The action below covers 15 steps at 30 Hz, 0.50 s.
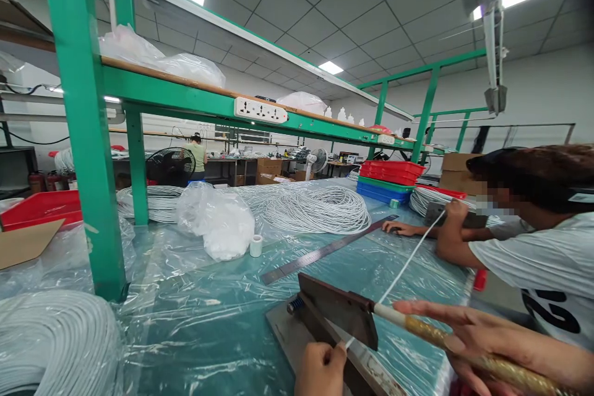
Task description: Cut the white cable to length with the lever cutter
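At nine o'clock, a red tray [39, 207] behind a green post [88, 136], a flat piece of cardboard [25, 242] just in front of the tray. At seven o'clock, a coil of white cable [53, 343] under clear plastic sheet. Toward ten o'clock, a crumpled plastic bag [218, 219] with a small roll of tape [256, 245] just beside it. Near centre, a second heap of cable [320, 207], then a long steel ruler [325, 252] lying slantwise on the green table [195, 322].

At six o'clock, left hand [320, 370], fingers curled tight, pinching the end of a thin white cord [406, 266] at the base of a lever cutter [341, 312]. Cord running up toward two o'clock to a co-worker's hand [452, 213]. At five o'clock, right hand [468, 337] on the cutter's gold-wrapped handle [445, 340], fingers stretched nearly straight along it, blade raised at a tilt.

At three o'clock, a seated person in a white shirt [542, 266]. Beyond, at one o'clock, stacked red, green and blue trays [390, 180].
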{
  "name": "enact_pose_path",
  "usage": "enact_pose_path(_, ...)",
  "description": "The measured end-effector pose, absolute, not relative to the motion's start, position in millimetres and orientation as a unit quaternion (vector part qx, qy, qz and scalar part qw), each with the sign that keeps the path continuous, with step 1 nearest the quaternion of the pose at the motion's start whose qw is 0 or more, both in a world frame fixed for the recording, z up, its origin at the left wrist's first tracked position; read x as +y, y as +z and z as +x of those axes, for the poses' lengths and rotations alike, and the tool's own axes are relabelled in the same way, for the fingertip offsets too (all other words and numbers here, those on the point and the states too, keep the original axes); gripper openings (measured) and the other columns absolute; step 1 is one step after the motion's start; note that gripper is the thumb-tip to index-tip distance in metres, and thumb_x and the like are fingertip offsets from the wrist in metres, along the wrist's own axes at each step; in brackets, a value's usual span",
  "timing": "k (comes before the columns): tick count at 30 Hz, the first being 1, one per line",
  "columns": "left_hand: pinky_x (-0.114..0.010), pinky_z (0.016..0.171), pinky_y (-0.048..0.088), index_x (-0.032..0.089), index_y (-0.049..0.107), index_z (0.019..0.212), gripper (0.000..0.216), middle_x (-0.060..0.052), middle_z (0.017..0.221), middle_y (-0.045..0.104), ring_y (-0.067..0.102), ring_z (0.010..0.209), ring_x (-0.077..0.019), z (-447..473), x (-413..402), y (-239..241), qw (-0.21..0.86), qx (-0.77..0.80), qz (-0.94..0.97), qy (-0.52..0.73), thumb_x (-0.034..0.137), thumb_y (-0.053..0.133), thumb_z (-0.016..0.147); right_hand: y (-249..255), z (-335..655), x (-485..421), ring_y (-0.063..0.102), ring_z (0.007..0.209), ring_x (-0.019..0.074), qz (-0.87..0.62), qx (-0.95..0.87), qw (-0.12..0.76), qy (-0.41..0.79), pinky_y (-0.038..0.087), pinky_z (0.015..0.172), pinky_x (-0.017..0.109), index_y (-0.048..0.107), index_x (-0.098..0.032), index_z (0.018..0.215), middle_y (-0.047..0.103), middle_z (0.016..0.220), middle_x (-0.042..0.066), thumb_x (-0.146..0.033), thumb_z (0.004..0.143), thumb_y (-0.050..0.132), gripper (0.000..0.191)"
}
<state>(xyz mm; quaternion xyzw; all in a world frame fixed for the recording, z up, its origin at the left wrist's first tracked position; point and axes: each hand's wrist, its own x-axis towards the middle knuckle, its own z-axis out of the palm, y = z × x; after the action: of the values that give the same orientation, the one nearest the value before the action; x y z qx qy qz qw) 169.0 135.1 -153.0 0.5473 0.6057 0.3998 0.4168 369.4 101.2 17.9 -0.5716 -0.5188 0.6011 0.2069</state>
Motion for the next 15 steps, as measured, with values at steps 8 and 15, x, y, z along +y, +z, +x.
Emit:
enact_pose_path(8,-0.027,0.052,0.018,0.021,0.028,0.041,0.042,0.005,0.044,0.022,0.031,0.05,-0.0112,173.2,142.3,-152.6,0.454,0.551,0.537,0.449,0.041,0.045,0.073,21.3,367.9,102.5,0.051,0.033,0.011,-0.521,-0.475,0.215,0.675,0.033,0.032,0.014,0.061,-0.029,0.095,0.058,0.049,0.006,-0.039,0.053,0.062,0.042)
enact_pose_path(15,-0.025,0.051,0.024,0.02,0.029,0.042,0.046,0.005,0.047,0.025,0.033,0.05,-0.0107,171.4,145.4,-155.5,0.455,0.558,0.51,0.471,0.049,0.052,0.069,26.0,367.1,102.4,0.034,0.027,0.0026,-0.6,-0.491,0.139,0.615,0.018,0.026,0.007,0.063,-0.032,0.085,0.043,0.047,-0.002,-0.024,0.06,0.058,0.026)
